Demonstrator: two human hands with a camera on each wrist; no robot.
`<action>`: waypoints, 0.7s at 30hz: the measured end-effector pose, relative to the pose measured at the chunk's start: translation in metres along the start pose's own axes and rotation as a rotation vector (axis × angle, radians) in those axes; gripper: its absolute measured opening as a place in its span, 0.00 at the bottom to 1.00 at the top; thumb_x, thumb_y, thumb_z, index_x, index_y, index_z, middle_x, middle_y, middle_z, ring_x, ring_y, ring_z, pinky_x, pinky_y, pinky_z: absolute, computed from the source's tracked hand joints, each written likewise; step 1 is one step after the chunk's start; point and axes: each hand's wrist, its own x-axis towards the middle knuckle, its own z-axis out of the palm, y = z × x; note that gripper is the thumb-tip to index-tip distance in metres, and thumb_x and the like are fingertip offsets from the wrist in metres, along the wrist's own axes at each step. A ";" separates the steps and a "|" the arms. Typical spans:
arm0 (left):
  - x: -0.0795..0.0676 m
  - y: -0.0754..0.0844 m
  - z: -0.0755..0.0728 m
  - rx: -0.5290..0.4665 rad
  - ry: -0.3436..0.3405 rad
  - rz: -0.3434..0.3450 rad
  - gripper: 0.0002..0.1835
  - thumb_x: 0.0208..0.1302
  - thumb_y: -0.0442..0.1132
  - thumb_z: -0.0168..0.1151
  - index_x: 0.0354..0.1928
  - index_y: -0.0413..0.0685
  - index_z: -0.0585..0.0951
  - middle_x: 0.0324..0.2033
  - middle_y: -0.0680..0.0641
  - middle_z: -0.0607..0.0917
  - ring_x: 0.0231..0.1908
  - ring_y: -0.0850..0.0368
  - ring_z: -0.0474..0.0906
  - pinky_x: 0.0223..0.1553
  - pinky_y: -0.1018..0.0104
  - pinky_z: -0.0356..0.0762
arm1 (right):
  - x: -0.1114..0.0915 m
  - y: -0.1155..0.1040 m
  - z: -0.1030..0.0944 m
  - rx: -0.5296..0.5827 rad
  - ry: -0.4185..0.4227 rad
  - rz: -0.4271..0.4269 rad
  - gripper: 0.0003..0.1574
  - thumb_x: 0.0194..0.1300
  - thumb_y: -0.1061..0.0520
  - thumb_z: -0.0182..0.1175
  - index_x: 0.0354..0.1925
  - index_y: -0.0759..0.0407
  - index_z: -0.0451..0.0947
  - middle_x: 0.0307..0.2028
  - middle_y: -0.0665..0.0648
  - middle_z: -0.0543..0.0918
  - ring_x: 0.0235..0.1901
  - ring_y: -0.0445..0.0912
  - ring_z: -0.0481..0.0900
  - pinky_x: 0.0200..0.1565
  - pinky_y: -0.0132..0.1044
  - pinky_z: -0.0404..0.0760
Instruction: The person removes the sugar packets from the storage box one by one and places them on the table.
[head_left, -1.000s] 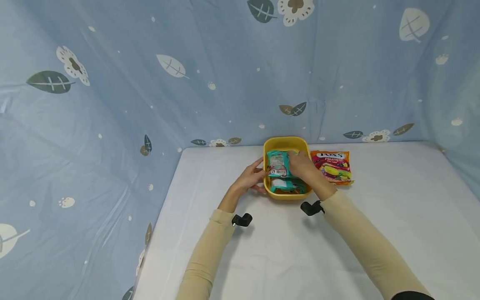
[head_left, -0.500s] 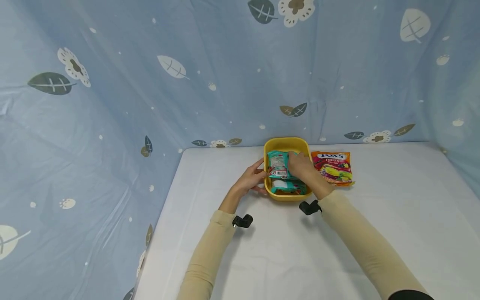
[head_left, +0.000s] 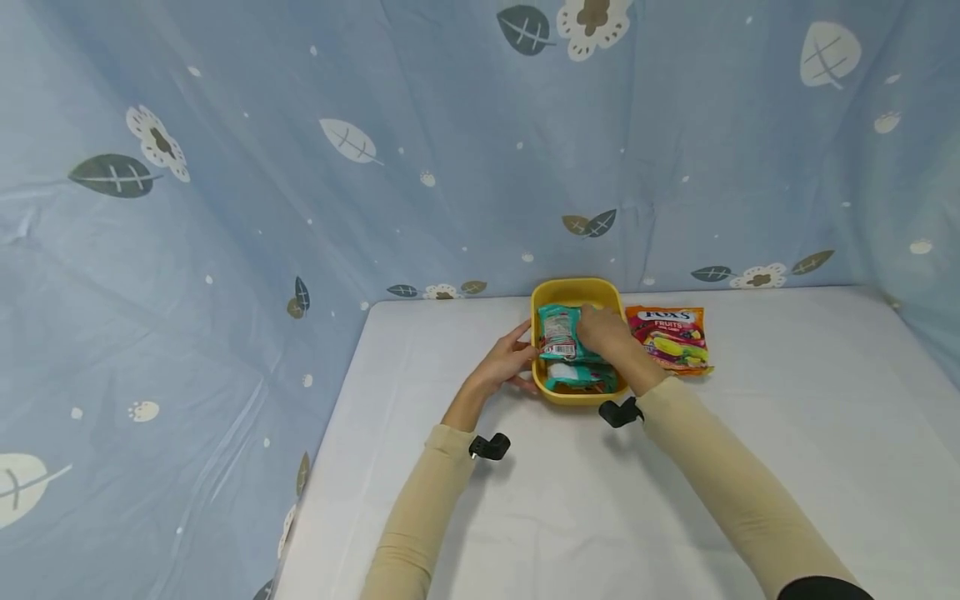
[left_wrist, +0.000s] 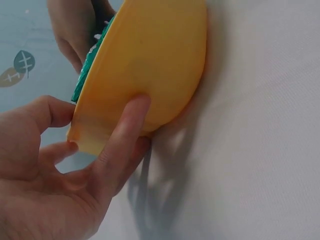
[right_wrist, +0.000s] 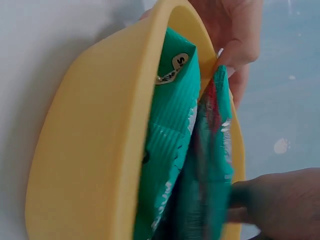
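Observation:
A yellow plastic tub (head_left: 576, 289) stands on the table with two teal foil packets inside. The upper packet (head_left: 557, 332) shows a barcode; the lower packet (head_left: 580, 377) lies nearer the person. My left hand (head_left: 501, 362) holds the tub's left side, with fingers against the outer wall (left_wrist: 150, 55) and thumb at the rim. Inside the tub, my right hand (head_left: 602, 331) grips the right edge of the upper packet. In the right wrist view, that packet (right_wrist: 215, 165) stands tilted beside the other packet (right_wrist: 167, 120); some right fingertips are hidden behind it.
An orange and red bag of Fox's fruit candy (head_left: 673, 340) lies flat just right of the tub. White cloth covers the table (head_left: 555, 508). Behind and to the left hangs a blue curtain (head_left: 465, 125) with leaf prints.
The whole head view shifts slightly down and right. Both hands keep their places at the tub and upper packet; the candy bag lies where it was.

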 end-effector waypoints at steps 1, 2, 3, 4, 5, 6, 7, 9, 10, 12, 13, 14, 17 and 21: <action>0.000 0.000 0.000 0.001 0.000 0.001 0.37 0.71 0.37 0.51 0.78 0.65 0.52 0.62 0.36 0.73 0.52 0.43 0.82 0.36 0.44 0.88 | 0.000 0.000 0.000 -0.006 0.020 -0.017 0.31 0.76 0.53 0.42 0.70 0.68 0.58 0.58 0.77 0.72 0.53 0.66 0.76 0.53 0.60 0.82; -0.001 0.000 0.000 0.000 0.001 0.003 0.37 0.72 0.37 0.51 0.78 0.64 0.52 0.61 0.35 0.74 0.52 0.43 0.82 0.36 0.44 0.88 | -0.001 0.000 -0.001 -0.006 0.041 -0.031 0.31 0.75 0.53 0.45 0.69 0.68 0.60 0.58 0.76 0.72 0.53 0.66 0.75 0.54 0.60 0.82; -0.001 0.000 0.000 0.001 0.001 0.006 0.36 0.72 0.37 0.51 0.78 0.64 0.51 0.61 0.35 0.74 0.52 0.43 0.82 0.36 0.44 0.88 | -0.001 -0.001 -0.002 -0.006 0.061 -0.043 0.31 0.75 0.53 0.47 0.69 0.67 0.61 0.58 0.75 0.72 0.53 0.66 0.75 0.54 0.60 0.82; -0.001 -0.001 0.000 0.002 -0.001 0.010 0.36 0.72 0.37 0.50 0.78 0.63 0.51 0.61 0.35 0.74 0.52 0.43 0.82 0.36 0.43 0.88 | -0.001 -0.001 -0.002 -0.003 0.079 -0.050 0.32 0.74 0.52 0.49 0.69 0.67 0.62 0.59 0.75 0.72 0.54 0.65 0.74 0.54 0.61 0.81; -0.001 -0.001 0.000 0.001 -0.002 0.013 0.36 0.72 0.37 0.50 0.78 0.63 0.51 0.61 0.35 0.74 0.52 0.43 0.82 0.36 0.43 0.88 | -0.001 -0.002 -0.003 0.004 0.092 -0.055 0.32 0.73 0.52 0.51 0.69 0.66 0.62 0.59 0.75 0.70 0.54 0.66 0.73 0.55 0.61 0.81; -0.001 -0.001 0.000 0.001 -0.005 0.015 0.36 0.73 0.37 0.50 0.78 0.63 0.51 0.60 0.35 0.74 0.52 0.43 0.82 0.37 0.43 0.88 | -0.001 -0.002 -0.004 0.014 0.099 -0.052 0.33 0.73 0.51 0.53 0.69 0.67 0.62 0.59 0.75 0.70 0.53 0.66 0.74 0.54 0.61 0.82; -0.001 0.000 0.000 0.001 -0.008 0.016 0.36 0.73 0.37 0.49 0.78 0.63 0.51 0.60 0.35 0.74 0.51 0.43 0.82 0.37 0.43 0.88 | -0.001 -0.002 -0.005 0.027 0.101 -0.046 0.34 0.72 0.51 0.53 0.69 0.67 0.62 0.59 0.76 0.69 0.52 0.66 0.74 0.54 0.62 0.82; 0.000 -0.001 0.000 0.001 -0.012 0.015 0.35 0.74 0.37 0.49 0.78 0.65 0.51 0.61 0.35 0.74 0.51 0.44 0.83 0.38 0.42 0.87 | -0.001 -0.001 -0.007 0.064 0.102 -0.030 0.35 0.72 0.50 0.55 0.68 0.67 0.62 0.60 0.77 0.68 0.52 0.68 0.74 0.54 0.62 0.81; 0.000 -0.001 0.000 0.002 -0.014 0.013 0.35 0.74 0.37 0.48 0.78 0.65 0.51 0.61 0.35 0.74 0.51 0.44 0.83 0.38 0.42 0.87 | -0.001 0.000 -0.008 0.084 0.104 -0.021 0.36 0.71 0.50 0.55 0.68 0.67 0.62 0.60 0.77 0.68 0.52 0.68 0.75 0.54 0.63 0.81; 0.000 -0.001 0.000 0.005 -0.013 0.007 0.35 0.74 0.37 0.48 0.78 0.66 0.51 0.61 0.35 0.74 0.51 0.45 0.83 0.39 0.42 0.87 | 0.001 0.003 -0.010 0.117 0.111 -0.011 0.37 0.70 0.49 0.57 0.68 0.68 0.62 0.60 0.77 0.69 0.53 0.69 0.74 0.55 0.63 0.81; 0.000 -0.001 0.001 0.007 -0.010 0.004 0.35 0.74 0.37 0.48 0.78 0.66 0.51 0.61 0.35 0.73 0.50 0.45 0.83 0.39 0.42 0.87 | 0.001 0.005 -0.010 0.129 0.114 -0.011 0.37 0.70 0.49 0.57 0.68 0.68 0.62 0.60 0.76 0.71 0.55 0.69 0.74 0.56 0.62 0.80; 0.000 -0.001 0.001 0.009 -0.008 0.001 0.35 0.74 0.37 0.49 0.78 0.67 0.51 0.61 0.36 0.73 0.50 0.45 0.83 0.39 0.42 0.87 | 0.002 0.006 -0.011 0.146 0.116 -0.010 0.37 0.69 0.49 0.57 0.68 0.69 0.63 0.60 0.76 0.71 0.56 0.69 0.74 0.57 0.62 0.79; 0.000 -0.001 0.001 0.010 -0.002 -0.005 0.35 0.74 0.38 0.49 0.77 0.67 0.52 0.61 0.36 0.73 0.50 0.45 0.83 0.38 0.43 0.88 | 0.004 0.010 -0.014 0.193 0.112 -0.014 0.39 0.69 0.48 0.58 0.68 0.70 0.63 0.61 0.74 0.72 0.59 0.68 0.72 0.62 0.62 0.76; 0.000 -0.001 0.001 0.003 -0.001 -0.006 0.35 0.74 0.38 0.50 0.77 0.67 0.52 0.62 0.36 0.73 0.51 0.44 0.83 0.39 0.42 0.87 | 0.004 0.013 -0.018 0.261 0.076 -0.013 0.41 0.68 0.48 0.58 0.68 0.73 0.62 0.64 0.74 0.70 0.62 0.68 0.68 0.65 0.62 0.73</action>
